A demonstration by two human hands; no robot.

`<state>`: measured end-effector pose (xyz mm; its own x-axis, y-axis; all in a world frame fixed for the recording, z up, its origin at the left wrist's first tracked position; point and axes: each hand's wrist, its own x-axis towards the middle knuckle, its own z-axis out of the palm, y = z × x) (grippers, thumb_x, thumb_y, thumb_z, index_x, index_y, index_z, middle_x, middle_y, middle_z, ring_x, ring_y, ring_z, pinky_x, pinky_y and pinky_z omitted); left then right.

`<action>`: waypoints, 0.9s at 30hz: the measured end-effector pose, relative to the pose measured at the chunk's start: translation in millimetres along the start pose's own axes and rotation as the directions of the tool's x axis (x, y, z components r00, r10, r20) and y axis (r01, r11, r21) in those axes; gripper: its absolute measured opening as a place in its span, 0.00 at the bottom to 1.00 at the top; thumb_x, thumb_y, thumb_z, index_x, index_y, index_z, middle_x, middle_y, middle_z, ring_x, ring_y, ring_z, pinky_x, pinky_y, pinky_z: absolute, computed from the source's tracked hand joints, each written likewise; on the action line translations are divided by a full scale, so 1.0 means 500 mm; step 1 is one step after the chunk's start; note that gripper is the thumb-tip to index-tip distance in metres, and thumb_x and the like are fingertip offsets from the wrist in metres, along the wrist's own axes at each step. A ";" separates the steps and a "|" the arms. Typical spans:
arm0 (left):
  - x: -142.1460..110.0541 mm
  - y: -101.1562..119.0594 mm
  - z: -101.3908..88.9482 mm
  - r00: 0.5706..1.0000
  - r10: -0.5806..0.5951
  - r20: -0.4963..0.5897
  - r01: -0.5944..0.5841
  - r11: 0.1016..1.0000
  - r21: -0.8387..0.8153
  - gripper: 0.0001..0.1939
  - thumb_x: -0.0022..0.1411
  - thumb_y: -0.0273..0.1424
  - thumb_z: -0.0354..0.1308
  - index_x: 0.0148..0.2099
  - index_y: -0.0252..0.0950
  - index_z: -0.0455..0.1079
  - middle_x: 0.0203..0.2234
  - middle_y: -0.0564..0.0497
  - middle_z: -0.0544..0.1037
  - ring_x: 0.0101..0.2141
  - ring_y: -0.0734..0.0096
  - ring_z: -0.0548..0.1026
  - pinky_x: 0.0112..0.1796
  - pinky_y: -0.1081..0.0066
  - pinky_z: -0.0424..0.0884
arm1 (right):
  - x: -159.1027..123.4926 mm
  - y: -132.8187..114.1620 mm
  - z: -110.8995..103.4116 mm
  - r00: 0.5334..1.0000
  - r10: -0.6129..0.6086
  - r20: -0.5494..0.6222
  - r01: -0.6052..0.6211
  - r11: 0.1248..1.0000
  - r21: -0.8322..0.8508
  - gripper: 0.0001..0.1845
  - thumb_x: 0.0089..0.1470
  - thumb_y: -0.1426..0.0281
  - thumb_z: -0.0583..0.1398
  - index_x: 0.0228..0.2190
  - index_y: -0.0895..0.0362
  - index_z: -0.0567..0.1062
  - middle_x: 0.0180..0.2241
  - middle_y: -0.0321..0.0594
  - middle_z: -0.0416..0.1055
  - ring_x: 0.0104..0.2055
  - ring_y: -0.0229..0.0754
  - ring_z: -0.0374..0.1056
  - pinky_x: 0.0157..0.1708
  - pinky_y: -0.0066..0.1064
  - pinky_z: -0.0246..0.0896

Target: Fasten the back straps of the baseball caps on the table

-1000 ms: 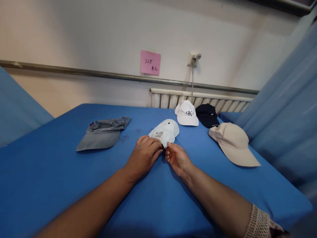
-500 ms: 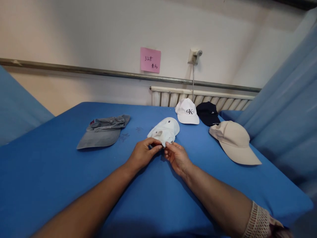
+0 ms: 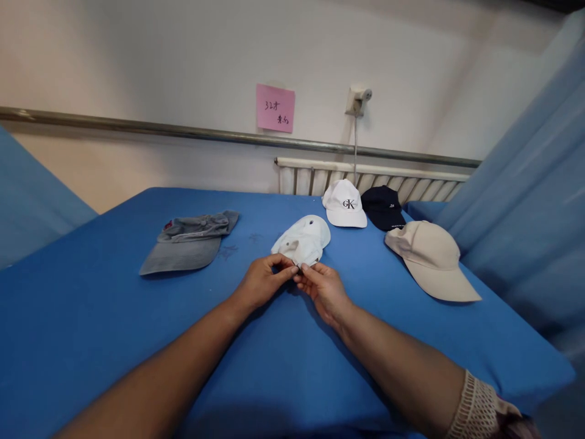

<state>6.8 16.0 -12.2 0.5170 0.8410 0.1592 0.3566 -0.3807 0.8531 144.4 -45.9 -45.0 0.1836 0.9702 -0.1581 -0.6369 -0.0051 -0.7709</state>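
A pale, nearly white baseball cap [image 3: 303,236] lies at the middle of the blue-covered bed [image 3: 283,366], its brim pointing away to the right and its back towards me. My left hand [image 3: 267,277] pinches the near back edge of this cap, by its strap, between thumb and fingers. Close against it, my right hand [image 3: 323,289] also pinches the strap end. The thumbs almost meet there, and a small dark bit shows between them. The fastening itself is mostly hidden by my fingertips.
On the left lies a grey cap [image 3: 189,244]. At the back right are a white cap [image 3: 343,204] with black letters and a dark navy cap [image 3: 382,207]; a beige cap [image 3: 432,259] sits nearer. Behind stand a radiator [image 3: 315,177] and a wall rail [image 3: 192,133]. Blue curtains [image 3: 530,195] hang beside the bed.
My right hand has shifted slightly left, bringing its fingertips closer to my left hand at the strap. The pale cap stays in place; the view has tilted a little.
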 end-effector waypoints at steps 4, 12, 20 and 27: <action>0.001 -0.005 -0.001 1.000 0.018 -0.010 -0.018 0.999 0.027 0.12 0.56 0.39 0.58 0.32 0.35 0.74 0.27 0.52 0.79 0.30 0.68 0.75 0.35 0.70 0.70 | -0.006 0.000 0.004 0.999 -0.016 0.032 0.016 1.000 -0.003 0.19 0.36 0.60 0.73 0.26 0.60 0.76 0.25 0.38 0.75 0.29 0.36 0.70 0.32 0.28 0.63; 0.003 -0.008 -0.002 0.999 0.040 -0.019 -0.039 0.999 0.029 0.11 0.55 0.38 0.58 0.31 0.36 0.74 0.26 0.53 0.79 0.30 0.69 0.75 0.34 0.71 0.70 | -0.003 0.006 0.006 0.999 -0.043 0.021 0.044 0.998 -0.038 0.21 0.32 0.61 0.75 0.26 0.60 0.76 0.25 0.36 0.74 0.28 0.37 0.69 0.35 0.32 0.64; 0.004 -0.005 -0.004 0.999 0.027 -0.023 -0.026 0.999 0.031 0.13 0.57 0.40 0.58 0.31 0.35 0.75 0.26 0.52 0.79 0.29 0.70 0.75 0.34 0.72 0.70 | -0.006 0.003 0.010 0.999 -0.031 0.032 0.032 0.999 -0.027 0.23 0.31 0.60 0.75 0.29 0.60 0.78 0.27 0.37 0.75 0.29 0.36 0.70 0.37 0.32 0.65; 0.004 -0.019 0.003 0.997 0.043 -0.057 -0.039 0.996 0.076 0.12 0.57 0.40 0.59 0.33 0.36 0.75 0.28 0.53 0.80 0.31 0.69 0.76 0.36 0.72 0.70 | -0.008 0.004 0.010 1.000 -0.025 -0.004 0.025 0.999 -0.024 0.22 0.30 0.60 0.76 0.25 0.59 0.77 0.25 0.36 0.75 0.29 0.37 0.71 0.36 0.32 0.65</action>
<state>5.5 21.0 -20.8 0.4865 0.8445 0.2240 0.3941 -0.4409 0.8064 138.5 -48.4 -42.9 0.2024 0.9690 -0.1413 -0.6143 0.0133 -0.7889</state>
